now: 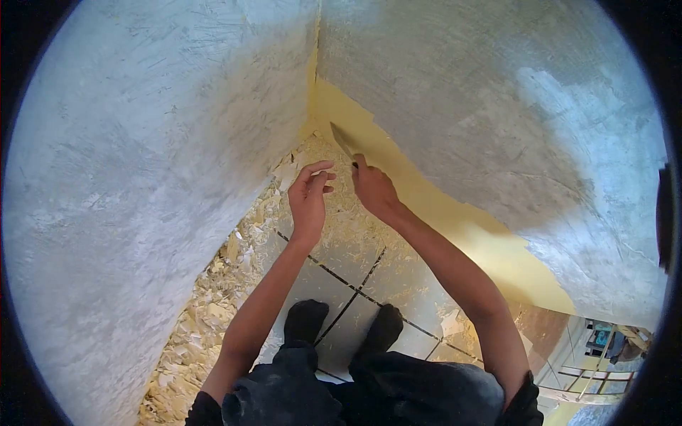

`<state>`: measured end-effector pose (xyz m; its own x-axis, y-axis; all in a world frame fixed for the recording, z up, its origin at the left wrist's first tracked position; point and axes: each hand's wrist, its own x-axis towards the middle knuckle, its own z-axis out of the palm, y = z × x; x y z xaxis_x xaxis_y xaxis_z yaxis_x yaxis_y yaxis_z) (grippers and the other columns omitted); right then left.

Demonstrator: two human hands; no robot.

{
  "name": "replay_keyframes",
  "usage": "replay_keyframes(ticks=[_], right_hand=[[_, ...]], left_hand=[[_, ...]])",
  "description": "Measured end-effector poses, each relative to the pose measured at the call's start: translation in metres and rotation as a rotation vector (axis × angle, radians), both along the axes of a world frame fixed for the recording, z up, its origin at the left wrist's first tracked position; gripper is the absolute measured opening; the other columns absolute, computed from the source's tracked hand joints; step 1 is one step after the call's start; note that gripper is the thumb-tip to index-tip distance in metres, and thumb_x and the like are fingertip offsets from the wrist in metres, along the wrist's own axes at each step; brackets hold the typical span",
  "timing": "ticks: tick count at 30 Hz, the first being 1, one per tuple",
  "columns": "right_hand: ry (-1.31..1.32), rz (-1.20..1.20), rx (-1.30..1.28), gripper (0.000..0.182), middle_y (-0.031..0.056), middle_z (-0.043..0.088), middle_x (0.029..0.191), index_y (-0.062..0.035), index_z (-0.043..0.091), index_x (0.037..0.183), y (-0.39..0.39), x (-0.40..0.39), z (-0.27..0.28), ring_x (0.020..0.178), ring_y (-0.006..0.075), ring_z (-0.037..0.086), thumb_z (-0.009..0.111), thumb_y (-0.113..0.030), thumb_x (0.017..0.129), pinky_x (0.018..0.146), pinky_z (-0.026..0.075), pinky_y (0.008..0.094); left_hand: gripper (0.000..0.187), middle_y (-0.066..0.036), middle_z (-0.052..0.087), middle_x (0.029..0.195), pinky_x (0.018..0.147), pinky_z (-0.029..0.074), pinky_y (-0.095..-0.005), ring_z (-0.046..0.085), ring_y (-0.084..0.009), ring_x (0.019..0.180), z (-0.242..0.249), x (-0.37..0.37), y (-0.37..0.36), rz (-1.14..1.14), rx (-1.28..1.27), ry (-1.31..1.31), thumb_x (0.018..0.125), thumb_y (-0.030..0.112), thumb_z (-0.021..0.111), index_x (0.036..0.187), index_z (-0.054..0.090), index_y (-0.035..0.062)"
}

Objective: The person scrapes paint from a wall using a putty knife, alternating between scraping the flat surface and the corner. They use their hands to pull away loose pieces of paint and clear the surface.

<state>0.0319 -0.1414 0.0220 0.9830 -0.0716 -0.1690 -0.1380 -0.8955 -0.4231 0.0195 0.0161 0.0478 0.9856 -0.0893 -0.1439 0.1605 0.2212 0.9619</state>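
Observation:
My right hand [374, 188] is closed around the handle of a scraper [342, 140]. Its thin blade points up and left, close to the yellow painted strip [419, 172] low on the right-hand wall. Beside it on the left, my left hand [308, 206] hangs in the air with loosely curled fingers held apart and nothing between them. Most of the scraper's handle is hidden inside my right fist. Above the yellow strip, the right wall [483, 128] shows rough grey plaster with a ragged paint edge.
The left wall [135, 163] is rough and whitish, meeting the right one in a corner. Paint flakes [206, 312] pile along its foot. Between the walls lie grey floor tiles [341, 255] under my feet. A ladder-like frame [593, 376] lies at the lower right.

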Motion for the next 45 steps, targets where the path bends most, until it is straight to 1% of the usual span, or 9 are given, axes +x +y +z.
replay_keyframes(ticks=[5,15,23,26,30,33,39,41,45], right_hand=[[-0.276,0.034,0.048,0.028,0.0228,0.065,0.084,-0.0011,0.052,0.117,-0.024,-0.033,0.002,0.074,0.041,0.064,0.052,-0.019,0.096,0.069,0.05,0.0474],[-0.029,-0.124,0.54,0.042,0.0179,0.066,0.095,-0.0056,0.05,0.134,-0.021,-0.066,0.082,0.077,0.0276,0.064,0.056,-0.021,0.095,0.078,0.051,0.0383],[0.121,-0.35,0.931,0.054,0.0012,0.052,0.078,-0.0151,0.04,0.147,-0.033,-0.099,0.106,0.052,0.0071,0.049,0.053,-0.011,0.095,0.043,0.042,0.0231],[0.167,-0.381,0.968,0.055,0.0012,0.051,0.075,-0.0149,0.039,0.147,-0.04,-0.108,0.109,0.051,0.0079,0.048,0.052,-0.01,0.094,0.045,0.043,0.0243],[0.151,-0.471,1.019,0.055,0.0006,0.05,0.073,-0.0143,0.039,0.148,-0.041,-0.128,0.105,0.051,0.0077,0.046,0.052,-0.01,0.094,0.044,0.041,0.0243],[0.188,-0.557,1.06,0.054,-0.0008,0.049,0.072,-0.0133,0.041,0.146,-0.044,-0.148,0.101,0.05,0.0075,0.045,0.052,-0.009,0.094,0.044,0.038,0.0236],[0.24,-0.582,1.056,0.046,-0.003,0.051,0.073,-0.012,0.047,0.142,-0.054,-0.177,0.105,0.049,0.0036,0.04,0.055,-0.016,0.097,0.044,0.034,0.0204],[0.106,-0.738,1.001,0.044,-0.0032,0.051,0.073,-0.0115,0.049,0.141,-0.059,-0.178,0.107,0.048,0.0024,0.039,0.056,-0.02,0.098,0.044,0.034,0.0198],[0.054,-0.615,0.871,0.041,-0.002,0.053,0.074,-0.0085,0.053,0.137,-0.071,-0.148,0.093,0.051,0.0042,0.04,0.056,-0.021,0.098,0.048,0.037,0.0217]], left_hand=[[0.024,-0.003,0.065,0.112,0.083,0.05,-0.0307,0.061,-0.0137,0.098,0.0,0.002,0.003,-0.013,0.023,0.016,0.096,0.01,0.049,0.114,0.065,0.0067],[0.053,-0.012,0.039,0.147,0.09,0.05,-0.0317,0.046,-0.0213,0.129,0.0,0.003,-0.025,-0.25,0.121,-0.186,0.093,0.008,0.058,0.144,0.042,0.011],[0.065,-0.01,0.026,0.157,0.106,0.039,-0.0371,0.034,-0.0246,0.14,0.021,-0.02,-0.058,-0.412,0.132,-0.32,0.095,0.007,0.054,0.152,0.024,0.0096],[0.063,-0.02,0.028,0.154,0.106,0.038,-0.039,0.033,-0.0299,0.141,0.015,-0.028,-0.07,-0.366,0.058,-0.346,0.094,0.011,0.057,0.149,0.028,0.0013],[0.063,-0.021,0.03,0.153,0.106,0.038,-0.0403,0.031,-0.0311,0.141,0.008,-0.033,-0.073,-0.424,0.05,-0.318,0.093,0.011,0.057,0.148,0.029,0.0009],[0.064,-0.014,0.029,0.156,0.106,0.038,-0.0383,0.032,-0.0241,0.141,0.004,-0.032,-0.069,-0.464,0.115,-0.247,0.095,0.009,0.056,0.151,0.026,0.0073],[0.035,-0.009,0.058,0.131,0.093,0.048,-0.0332,0.055,-0.0201,0.119,-0.014,-0.017,-0.05,-0.439,0.293,-0.267,0.094,0.01,0.061,0.129,0.056,0.0078],[0.023,-0.005,0.064,0.119,0.088,0.05,-0.0313,0.06,-0.017,0.109,-0.016,-0.014,-0.044,-0.191,0.252,-0.241,0.094,0.011,0.061,0.117,0.063,0.0077],[0.023,-0.005,0.063,0.118,0.086,0.05,-0.0306,0.06,-0.0165,0.11,-0.016,-0.011,-0.032,-0.165,0.247,-0.224,0.096,0.009,0.058,0.118,0.062,0.0077]])
